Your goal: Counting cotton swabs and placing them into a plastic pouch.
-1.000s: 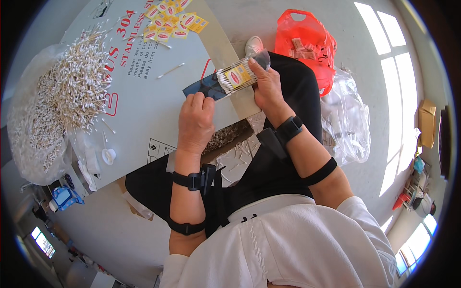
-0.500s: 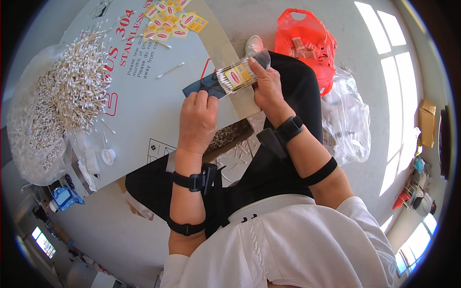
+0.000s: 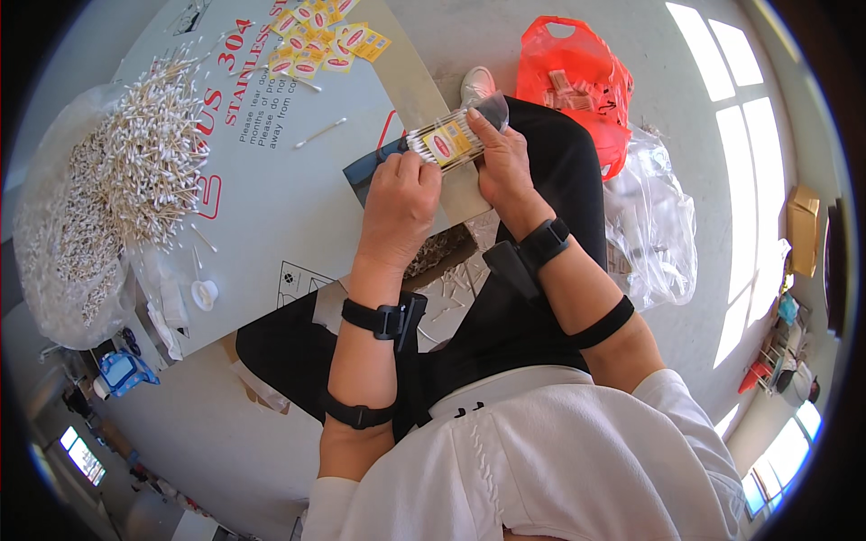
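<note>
My right hand (image 3: 507, 171) is wrapped round one end of a flat clear pack of cotton swabs (image 3: 451, 142), its thumb pressing on top. A yellow label card with a red oval shows in the pack over the row of white-tipped swabs. At the pack's left end, my left hand (image 3: 397, 212) is closed with its fingers against the swab tips; its exact pinch is hidden by the knuckles. Under and beyond those fingers lies a flat dark blue piece (image 3: 363, 173) on the table. Several yellow label cards (image 3: 316, 41) are scattered at the table's far side.
A large heap of loose cotton swabs (image 3: 158, 153) spills from a clear bag at the left of the grey table (image 3: 289, 207). One swab (image 3: 320, 133) lies apart. Right of my legs are a red plastic bag (image 3: 613, 135) with small packs and a clear plastic bag (image 3: 649, 225) on the floor.
My left hand has moved right and slightly up, from the dark blue piece to the left end of the swab pack. My right hand and the pack have stayed in place.
</note>
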{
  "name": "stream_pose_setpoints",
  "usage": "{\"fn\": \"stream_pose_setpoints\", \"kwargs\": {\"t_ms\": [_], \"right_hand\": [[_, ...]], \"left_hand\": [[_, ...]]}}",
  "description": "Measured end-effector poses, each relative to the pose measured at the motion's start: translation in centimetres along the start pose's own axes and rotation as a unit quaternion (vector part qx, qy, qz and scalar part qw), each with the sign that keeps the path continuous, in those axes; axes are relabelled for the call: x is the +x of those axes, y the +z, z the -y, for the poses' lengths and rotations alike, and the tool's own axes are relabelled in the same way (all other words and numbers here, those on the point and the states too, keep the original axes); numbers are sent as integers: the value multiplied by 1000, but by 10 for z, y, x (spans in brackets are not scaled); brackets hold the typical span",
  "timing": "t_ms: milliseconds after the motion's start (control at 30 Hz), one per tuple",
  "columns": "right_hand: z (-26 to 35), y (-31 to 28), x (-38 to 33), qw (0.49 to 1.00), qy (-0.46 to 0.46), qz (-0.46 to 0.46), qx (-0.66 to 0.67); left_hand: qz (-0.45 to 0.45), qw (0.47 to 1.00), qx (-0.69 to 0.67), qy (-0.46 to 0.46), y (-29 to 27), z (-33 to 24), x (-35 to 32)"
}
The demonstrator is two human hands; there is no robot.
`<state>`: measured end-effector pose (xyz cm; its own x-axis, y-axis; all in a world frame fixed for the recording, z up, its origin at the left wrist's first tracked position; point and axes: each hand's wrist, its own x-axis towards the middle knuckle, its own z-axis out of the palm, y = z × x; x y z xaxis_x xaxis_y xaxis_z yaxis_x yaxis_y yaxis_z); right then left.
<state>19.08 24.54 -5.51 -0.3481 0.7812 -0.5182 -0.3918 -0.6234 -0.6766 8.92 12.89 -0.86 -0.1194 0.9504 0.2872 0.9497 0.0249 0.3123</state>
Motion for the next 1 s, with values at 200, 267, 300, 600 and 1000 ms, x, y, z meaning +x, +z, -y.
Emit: {"fn": "stream_pose_setpoints", "kwargs": {"t_ms": [200,267,300,600,1000], "right_hand": [[1,-3,1,1000,11,0,-2],[0,-5,2,1000,15,3,-17],[0,-2,0,1000,11,0,3],[1,-1,-2,1000,4,10,15],[0,-8,5,1000,-12,12,9]], "left_hand": [[-74,986,-117,-93,17,-13,-3],[-233,873,-361,-229,24,-22,-7],[-233,874,-359,-230,27,-22,-7],[-285,743,-550,-255,51,-27,26],[-177,852,-452,-197,33,-15,23]]}}
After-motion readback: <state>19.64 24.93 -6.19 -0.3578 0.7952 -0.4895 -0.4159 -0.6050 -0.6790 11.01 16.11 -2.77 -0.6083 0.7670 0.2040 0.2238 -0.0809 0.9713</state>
